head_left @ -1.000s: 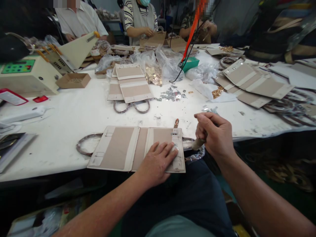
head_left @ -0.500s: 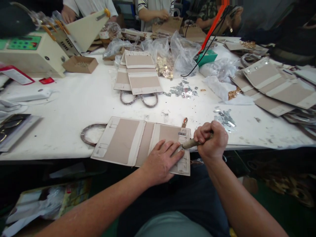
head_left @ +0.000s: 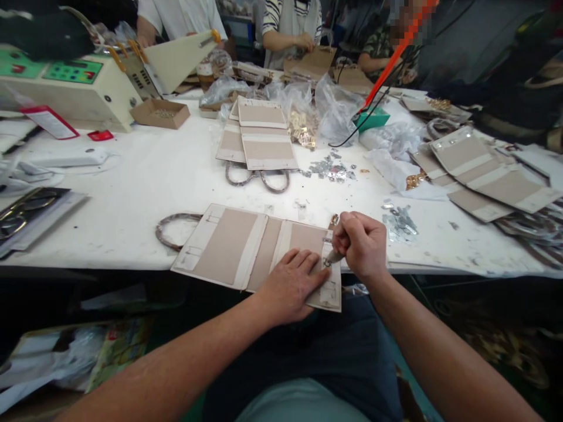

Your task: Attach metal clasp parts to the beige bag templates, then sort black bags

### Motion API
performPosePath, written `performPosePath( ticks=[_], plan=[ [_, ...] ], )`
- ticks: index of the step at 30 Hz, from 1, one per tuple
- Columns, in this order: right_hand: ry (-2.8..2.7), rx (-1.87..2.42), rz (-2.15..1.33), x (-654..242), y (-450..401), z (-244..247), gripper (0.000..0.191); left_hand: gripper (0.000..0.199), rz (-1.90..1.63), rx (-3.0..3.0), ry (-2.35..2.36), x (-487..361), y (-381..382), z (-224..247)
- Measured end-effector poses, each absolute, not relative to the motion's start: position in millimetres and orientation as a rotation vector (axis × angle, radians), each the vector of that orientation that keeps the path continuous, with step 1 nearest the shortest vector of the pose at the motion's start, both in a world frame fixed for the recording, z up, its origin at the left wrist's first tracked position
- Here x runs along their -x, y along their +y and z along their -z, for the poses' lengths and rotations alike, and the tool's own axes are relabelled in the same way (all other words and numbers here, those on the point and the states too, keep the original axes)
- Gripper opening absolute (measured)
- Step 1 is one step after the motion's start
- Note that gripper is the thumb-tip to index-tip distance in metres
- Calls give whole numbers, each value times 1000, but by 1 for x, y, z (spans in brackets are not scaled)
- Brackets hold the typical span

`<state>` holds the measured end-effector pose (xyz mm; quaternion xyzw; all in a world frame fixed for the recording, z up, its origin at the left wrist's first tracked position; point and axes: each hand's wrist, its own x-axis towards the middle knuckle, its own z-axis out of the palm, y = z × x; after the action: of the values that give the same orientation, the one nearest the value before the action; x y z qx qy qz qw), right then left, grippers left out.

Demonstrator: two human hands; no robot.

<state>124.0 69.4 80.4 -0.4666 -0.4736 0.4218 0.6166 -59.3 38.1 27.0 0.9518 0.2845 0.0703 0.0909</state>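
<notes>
Beige panel point(head_left: 233, 240) — left hand point(head_left: 288, 287) flat on it, fingers slightly spread; right hand's point(head_left: 363, 243) fingers closed around a tool point(head_left: 335, 257).

Open panel point(head_left: 231, 237) at worktop point(head_left: 132, 193) front edge, loop handle point(head_left: 165, 231) out its left side. Panel stack point(head_left: 268, 138) behind it, plastic bags point(head_left: 332, 108) right of stack. Machine point(head_left: 83, 88) far left, open box point(head_left: 160, 112) just beside it.
</notes>
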Motion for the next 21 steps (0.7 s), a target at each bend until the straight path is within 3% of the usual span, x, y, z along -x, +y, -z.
performPosePath(
  ticks=[5, 11, 16, 21],
  plan=[
    [-1209, 953, -917, -111, 75, -110, 48, 82, -261, -2802, 826, 62, 39, -24],
    [-1424, 1242, -975, -104, 78, -100, 51, 70, -347, -2772, 830, 64, 39, -17],
    [-1377, 1103, -866, -107, 71, -107, 48, 80, -351, -2756, 834, 64, 39, -17],
    [-1201, 1115, -961, -120, 57, -80, 48, 71, -316, -2801, 815, 63, 37, -20]
  ],
)
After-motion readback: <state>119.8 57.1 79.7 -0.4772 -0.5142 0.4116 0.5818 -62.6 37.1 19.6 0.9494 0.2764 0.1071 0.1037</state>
